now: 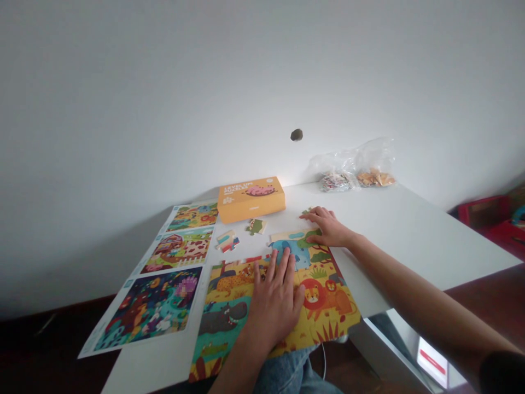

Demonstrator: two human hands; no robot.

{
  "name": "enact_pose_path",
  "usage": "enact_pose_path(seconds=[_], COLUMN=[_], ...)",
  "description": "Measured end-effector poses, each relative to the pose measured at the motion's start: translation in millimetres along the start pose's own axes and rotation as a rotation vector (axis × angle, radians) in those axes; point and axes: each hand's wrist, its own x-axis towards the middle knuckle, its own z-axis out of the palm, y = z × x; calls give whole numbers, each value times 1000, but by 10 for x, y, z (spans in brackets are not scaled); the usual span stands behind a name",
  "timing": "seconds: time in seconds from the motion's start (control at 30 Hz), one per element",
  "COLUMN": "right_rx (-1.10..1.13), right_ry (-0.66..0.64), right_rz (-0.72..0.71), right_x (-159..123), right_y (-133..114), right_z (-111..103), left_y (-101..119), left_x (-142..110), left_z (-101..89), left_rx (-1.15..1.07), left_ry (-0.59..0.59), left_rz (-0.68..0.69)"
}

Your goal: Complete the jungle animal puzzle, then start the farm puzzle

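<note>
A jigsaw puzzle [229,284] of savanna animals lies largely assembled at the table's front edge, with a hippo, a leopard, lions and an elephant on it. My left hand [274,295] rests flat on its middle, fingers spread, hiding part of the picture. At the puzzle's top right corner is my right hand [328,227], its thumb over the tree and its fingers stretched toward a loose puzzle piece [307,210]; whether they touch that piece is hard to see. Beyond the puzzle's upper edge lie a green-and-cream piece [256,226] and a piece with blue and red [227,241].
A yellow puzzle box [251,200] stands behind the loose pieces. On the left lies a sheet of three pictures [164,273]. Clear bags of pieces [338,180] sit by the wall on the white table [414,235]. Below right, a phone [432,361] rests on a surface.
</note>
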Motion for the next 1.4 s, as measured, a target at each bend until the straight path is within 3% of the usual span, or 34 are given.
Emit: enact_pose_path(seconds=[0.27,0.47,0.9,1.2,1.33,1.4], right_rx=[-95,-148,64,290,366,408], right_ry=[62,225,307,351,317,237], right_rz=[198,433,556,437,351,270], right_x=[29,138,220,164,208,275], right_y=[10,178,321,297,134,-28], right_z=[78,154,187,81,-53,-114], left_y=[-10,-18,-30,-422,-314,-198], left_x=[-5,3,0,-203,-186,-136], left_z=[29,37,38,-310,-247,-177], left_rx=[3,13,-42,-116,-86,-87], left_ry=[15,-8,-5,-247,-201,-158], left_rz=[0,2,-8,183,195,180])
